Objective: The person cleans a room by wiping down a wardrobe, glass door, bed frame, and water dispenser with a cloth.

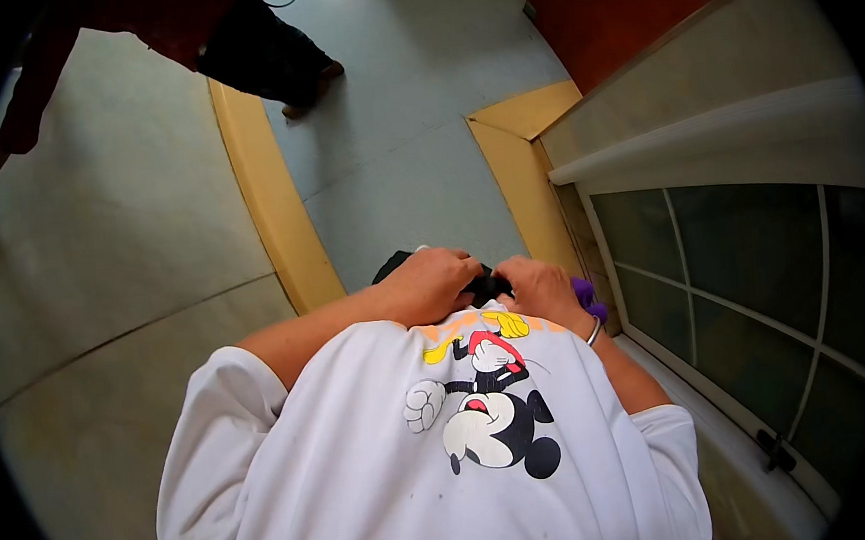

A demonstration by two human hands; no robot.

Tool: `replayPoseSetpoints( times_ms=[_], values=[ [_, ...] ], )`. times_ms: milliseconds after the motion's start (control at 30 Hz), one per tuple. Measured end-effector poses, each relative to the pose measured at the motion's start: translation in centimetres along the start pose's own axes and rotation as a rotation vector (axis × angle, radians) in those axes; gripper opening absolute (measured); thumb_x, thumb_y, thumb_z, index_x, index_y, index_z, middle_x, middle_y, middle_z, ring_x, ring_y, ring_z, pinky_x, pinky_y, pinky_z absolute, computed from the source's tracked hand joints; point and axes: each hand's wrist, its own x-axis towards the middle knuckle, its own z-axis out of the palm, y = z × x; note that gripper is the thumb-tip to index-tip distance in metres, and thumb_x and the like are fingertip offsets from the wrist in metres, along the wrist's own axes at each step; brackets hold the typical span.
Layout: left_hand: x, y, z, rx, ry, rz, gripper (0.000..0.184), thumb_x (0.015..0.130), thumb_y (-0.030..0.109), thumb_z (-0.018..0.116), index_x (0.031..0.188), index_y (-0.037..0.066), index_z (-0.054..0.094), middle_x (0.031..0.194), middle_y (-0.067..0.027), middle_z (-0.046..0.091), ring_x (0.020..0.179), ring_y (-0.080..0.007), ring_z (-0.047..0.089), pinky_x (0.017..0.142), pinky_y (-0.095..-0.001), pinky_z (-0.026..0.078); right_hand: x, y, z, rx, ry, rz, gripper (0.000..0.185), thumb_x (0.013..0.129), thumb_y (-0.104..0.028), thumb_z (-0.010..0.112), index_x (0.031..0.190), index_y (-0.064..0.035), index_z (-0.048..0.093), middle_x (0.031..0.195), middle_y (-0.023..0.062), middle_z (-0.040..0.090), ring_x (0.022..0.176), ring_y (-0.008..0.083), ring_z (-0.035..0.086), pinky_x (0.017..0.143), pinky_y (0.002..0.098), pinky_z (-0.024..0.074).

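Both hands meet in front of my waist, just beyond the hem of a white T-shirt point(355, 456) with a cartoon print. My left hand point(431, 282) has its fingers curled against black cloth point(484, 288), its fingertips partly hidden. Close on the other side, my right hand point(537, 288) is bent with its fingers pressed on the same black cloth; a metal bracelet circles that wrist. Something purple point(589, 297) shows beside the right hand, near the wrist.
Another person point(257, 51) in dark clothes stands at the upper left on the grey floor point(396, 172). Yellow-edged trim point(272, 191) borders the floor on the left. At the right are a white-framed window point(742, 248) with a dark handle and a reddish-brown panel point(625, 6).
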Motion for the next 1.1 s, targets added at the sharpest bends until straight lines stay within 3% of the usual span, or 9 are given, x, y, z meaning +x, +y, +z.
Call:
replayPoseSetpoints(
  times_ms=[100,233,333,433,567,667,833,933,1100],
  values=[
    [-1.1,-1.4,-0.6,-0.056,0.060,0.043,0.017,0.070,0.011,0.058,0.083,0.000,0.059,0.076,-0.0155,0.057,0.071,-0.0324,0.055,0.065,-0.0380,0.045,1.2,0.6,1.1,0.154,-0.207,0.074,0.019,0.065,-0.018,0.060,0.081,-0.0094,0.059,0.079,0.0070,0.058,0.071,0.0268,0.057,0.062,0.0344,0.0458],
    [-2.1,-3.1,-1.7,-0.193,0.131,0.067,0.019,0.069,0.010,0.058,0.085,-0.001,0.059,0.077,-0.0163,0.057,0.072,-0.0330,0.055,0.065,-0.0380,0.045,2.7,-1.5,1.4,0.165,-0.139,0.080,0.018,0.065,-0.017,0.059,0.081,-0.0099,0.061,0.079,0.0092,0.059,0.071,0.0282,0.057,0.063,0.0352,0.0453],
    [-1.7,-4.6,-2.5,-0.224,0.005,0.083,0.022,0.072,0.009,0.058,0.092,-0.001,0.058,0.088,-0.0148,0.057,0.075,-0.0280,0.056,0.067,-0.0329,0.045,3.8,-1.4,1.7,0.321,-0.183,0.080,0.017,0.066,-0.014,0.059,0.081,-0.0070,0.062,0.074,0.0079,0.061,0.066,0.0221,0.058,0.061,0.0314,0.0448],
    [-0.7,-5.5,-3.0,-0.548,-0.264,-0.118,0.024,0.078,0.016,0.056,0.096,0.000,0.057,0.094,-0.0147,0.058,0.082,-0.0190,0.055,0.074,-0.0279,0.043,4.6,-0.1,1.5,0.948,-0.568,0.366,0.013,0.071,-0.008,0.058,0.080,0.0010,0.061,0.071,0.0008,0.058,0.065,0.0067,0.050,0.060,0.0214,0.0419],
    [-0.2,-7.7,-1.8,-0.940,-0.348,-0.118,0.030,0.081,0.014,0.054,0.107,0.001,0.049,0.093,-0.0038,0.055,0.087,-0.0115,0.049,0.079,-0.0235,0.041,5.2,0.5,1.3,1.331,-0.729,0.486,0.015,0.075,-0.005,0.055,0.088,0.0013,0.057,0.079,0.0029,0.058,0.068,0.0081,0.052,0.066,0.0206,0.0433],
    [-0.2,-7.5,-2.0,-1.234,-0.352,-0.191,0.027,0.080,0.012,0.054,0.105,0.002,0.049,0.092,-0.0038,0.055,0.085,-0.0096,0.050,0.077,-0.0219,0.042,6.0,0.4,0.4,1.481,-0.805,0.552,0.018,0.074,-0.006,0.057,0.091,0.0011,0.056,0.080,0.0035,0.058,0.071,0.0090,0.054,0.069,0.0205,0.0435],
    [0.3,-7.0,-2.3,-1.431,-0.188,-0.195,0.026,0.080,0.013,0.055,0.103,0.004,0.048,0.088,-0.0030,0.055,0.077,-0.0081,0.052,0.070,-0.0194,0.043,8.4,1.6,-0.5,1.442,-0.948,0.503,0.017,0.074,-0.007,0.059,0.089,-0.0007,0.056,0.083,0.0013,0.058,0.074,0.0069,0.052,0.071,0.0204,0.0421],
    [0.7,-7.1,-2.7,-1.344,-0.184,-0.262,0.024,0.080,0.010,0.053,0.102,0.004,0.049,0.093,-0.0039,0.054,0.086,-0.0103,0.049,0.078,-0.0223,0.041,9.3,2.1,-1.3,1.270,-1.020,0.399,0.031,0.068,-0.008,0.066,0.094,0.0009,0.053,0.086,0.0037,0.058,0.077,0.0090,0.053,0.072,0.0215,0.0428],
    [2.1,-7.1,-2.8,-1.124,-0.299,-0.217,0.042,0.072,0.010,0.064,0.109,0.005,0.046,0.091,-0.0053,0.053,0.084,-0.0123,0.051,0.073,-0.0224,0.042,9.4,2.9,-3.8,0.625,-0.795,-0.001,0.030,0.066,-0.009,0.065,0.092,0.0005,0.053,0.081,0.0092,0.059,0.073,0.0150,0.055,0.067,0.0249,0.0436]
  ],
)
